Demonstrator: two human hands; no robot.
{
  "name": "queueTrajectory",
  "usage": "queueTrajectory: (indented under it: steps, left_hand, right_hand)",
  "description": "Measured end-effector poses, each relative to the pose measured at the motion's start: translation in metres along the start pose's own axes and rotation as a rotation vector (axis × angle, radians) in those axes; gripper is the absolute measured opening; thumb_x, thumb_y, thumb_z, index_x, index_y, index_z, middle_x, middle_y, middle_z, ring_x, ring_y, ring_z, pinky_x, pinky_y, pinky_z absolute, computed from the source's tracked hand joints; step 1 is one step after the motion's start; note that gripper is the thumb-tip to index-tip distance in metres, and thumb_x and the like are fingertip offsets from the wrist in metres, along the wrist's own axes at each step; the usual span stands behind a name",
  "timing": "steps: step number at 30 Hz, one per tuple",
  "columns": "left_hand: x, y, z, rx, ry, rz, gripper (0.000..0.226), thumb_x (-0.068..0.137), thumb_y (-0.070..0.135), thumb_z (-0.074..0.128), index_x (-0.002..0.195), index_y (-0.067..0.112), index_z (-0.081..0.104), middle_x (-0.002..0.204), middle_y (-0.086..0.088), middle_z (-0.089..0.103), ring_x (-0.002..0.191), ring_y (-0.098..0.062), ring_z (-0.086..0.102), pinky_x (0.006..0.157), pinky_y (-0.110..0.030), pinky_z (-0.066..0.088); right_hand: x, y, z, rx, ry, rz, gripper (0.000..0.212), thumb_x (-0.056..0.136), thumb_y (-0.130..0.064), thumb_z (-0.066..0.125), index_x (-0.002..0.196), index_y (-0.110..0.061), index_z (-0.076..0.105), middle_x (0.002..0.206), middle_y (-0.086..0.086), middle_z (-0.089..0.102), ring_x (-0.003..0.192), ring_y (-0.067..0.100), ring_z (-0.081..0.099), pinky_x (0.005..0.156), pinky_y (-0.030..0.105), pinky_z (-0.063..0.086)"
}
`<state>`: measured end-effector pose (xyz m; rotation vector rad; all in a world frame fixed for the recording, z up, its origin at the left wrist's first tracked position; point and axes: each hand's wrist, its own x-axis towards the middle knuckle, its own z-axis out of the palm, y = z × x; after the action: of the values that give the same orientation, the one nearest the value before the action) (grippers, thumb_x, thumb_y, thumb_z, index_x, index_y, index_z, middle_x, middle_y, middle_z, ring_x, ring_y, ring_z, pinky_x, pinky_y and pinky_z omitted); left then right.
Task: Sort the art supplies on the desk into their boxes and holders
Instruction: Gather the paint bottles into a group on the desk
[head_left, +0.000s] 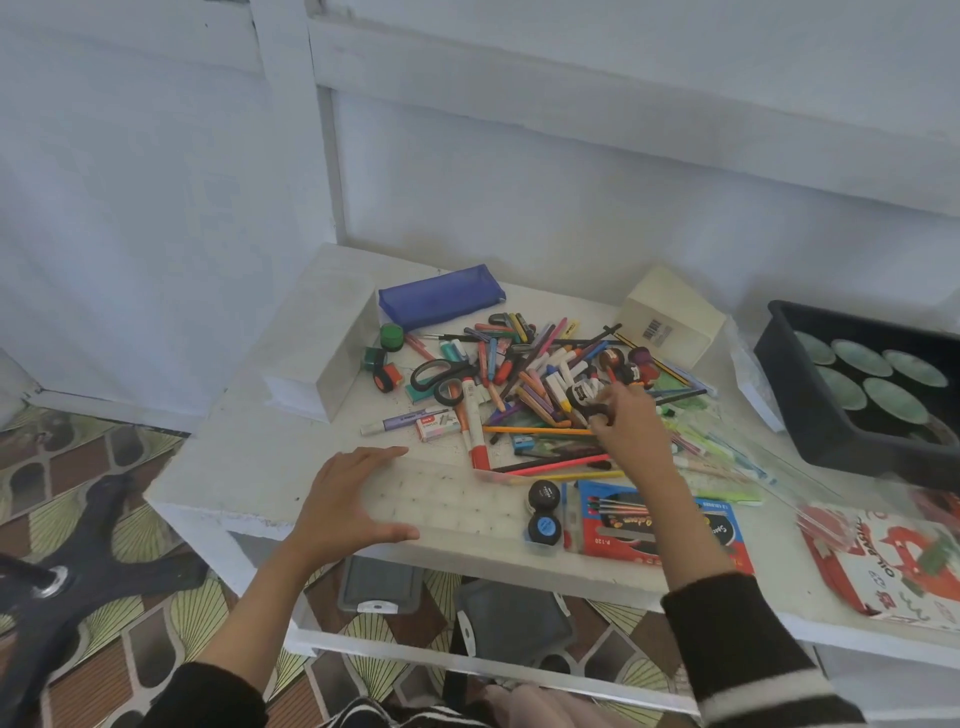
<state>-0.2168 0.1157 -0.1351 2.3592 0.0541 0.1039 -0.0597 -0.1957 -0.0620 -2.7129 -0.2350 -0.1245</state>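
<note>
- White desk (249, 483) stands on a patterned tile floor against a pale panelled wall, and loose art supplies cover most of its top.
- Nearest, the left hand (358, 499) lies over the left end of a translucent compartment tray (457, 499). Its fingers are straight and the thumb runs along the front edge, so it steadies the tray rather than clenching it.
- At the tray's right end lie a black-lidded pot (545, 496) and a blue-lidded pot (544, 527), apparently in the end compartment. A red pencil box (670, 530) sits just beside them.
- Farther in, the right hand (631, 428) reaches into the pile of markers and pencils (524, 374). Its fingers and thumb curl round a small dark pot (584, 397) that sits among crossed markers.
- The step in hand looks like gathering the paint pots into the tray, with two placed and most of the pile unsorted.
- The next move calls for lifting the pot straight up, clear of the pencils lying against it. It then goes to the tray beside the other two while the left hand braces.
- Beyond the pile, the scissors (441, 371), a blue pencil case (441, 296), a cream box (670, 317) and an open white box (322, 353) stand untouched. They are probably the homes for the rest.
</note>
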Motion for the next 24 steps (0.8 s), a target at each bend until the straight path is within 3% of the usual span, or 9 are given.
queueTrajectory:
  steps: [2, 5, 12, 17, 20, 24]
  left_hand:
    - [0.000, -0.001, 0.000, 0.000, -0.004, -0.003, 0.099, 0.041, 0.095, 0.050, 0.128, 0.050, 0.039, 0.130, 0.020, 0.043, 0.121, -0.009, 0.037, 0.108, -0.037, 0.028]
    - [0.001, -0.003, 0.001, 0.008, -0.002, 0.004, 0.099, 0.042, 0.095, 0.051, 0.129, 0.049, 0.039, 0.132, 0.017, 0.045, 0.121, -0.010, 0.039, 0.108, -0.039, 0.031]
    - [0.001, -0.006, 0.003, 0.012, 0.006, 0.018, 0.097, 0.044, 0.094, 0.051, 0.129, 0.050, 0.037, 0.133, 0.017, 0.044, 0.120, -0.010, 0.038, 0.108, -0.041, 0.033]
    - [0.000, -0.005, 0.003, 0.059, 0.011, 0.042, 0.098, 0.045, 0.096, 0.046, 0.130, 0.049, 0.034, 0.143, 0.015, 0.035, 0.137, -0.011, 0.027, 0.119, -0.048, 0.005]
    - [0.001, -0.007, 0.004, 0.061, 0.028, 0.075, 0.099, 0.047, 0.095, 0.046, 0.132, 0.045, 0.035, 0.142, 0.019, 0.033, 0.142, -0.008, 0.017, 0.118, -0.048, -0.001]
    - [0.002, -0.005, 0.004, 0.078, 0.047, 0.086, 0.098, 0.049, 0.096, 0.043, 0.132, 0.045, 0.034, 0.145, 0.018, 0.031, 0.143, -0.003, 0.002, 0.117, -0.048, -0.005]
  right_hand:
    - [0.017, 0.012, 0.002, -0.090, -0.051, 0.084, 0.050, 0.084, -0.022, 0.066, 0.128, -0.010, 0.045, 0.125, 0.013, 0.048, 0.119, 0.033, 0.040, 0.090, 0.042, 0.042]
    - [0.027, 0.020, 0.007, -0.130, -0.089, 0.109, 0.062, 0.082, -0.026, 0.069, 0.135, -0.013, 0.038, 0.130, 0.010, 0.050, 0.124, 0.034, 0.038, 0.090, 0.046, 0.044]
    - [0.021, 0.024, 0.017, -0.062, 0.069, 0.119, 0.036, 0.084, -0.025, 0.068, 0.117, -0.014, 0.058, 0.116, 0.007, 0.061, 0.109, 0.028, 0.052, 0.086, 0.043, 0.046]
    - [0.001, 0.011, 0.010, 0.278, 0.184, 0.124, 0.030, 0.089, -0.017, 0.063, 0.117, -0.008, 0.057, 0.111, 0.008, 0.058, 0.093, 0.022, 0.059, 0.076, 0.022, 0.047]
    - [-0.016, -0.011, -0.005, 0.642, -0.088, 0.077, 0.026, 0.091, -0.004, 0.058, 0.117, -0.009, 0.057, 0.113, 0.007, 0.058, 0.081, 0.012, 0.065, 0.064, 0.015, 0.053]
    - [-0.035, -0.042, -0.014, 0.663, -0.461, -0.078, 0.021, 0.090, -0.014, 0.061, 0.108, -0.025, 0.060, 0.120, 0.002, 0.053, 0.093, 0.013, 0.065, 0.073, 0.021, 0.054]
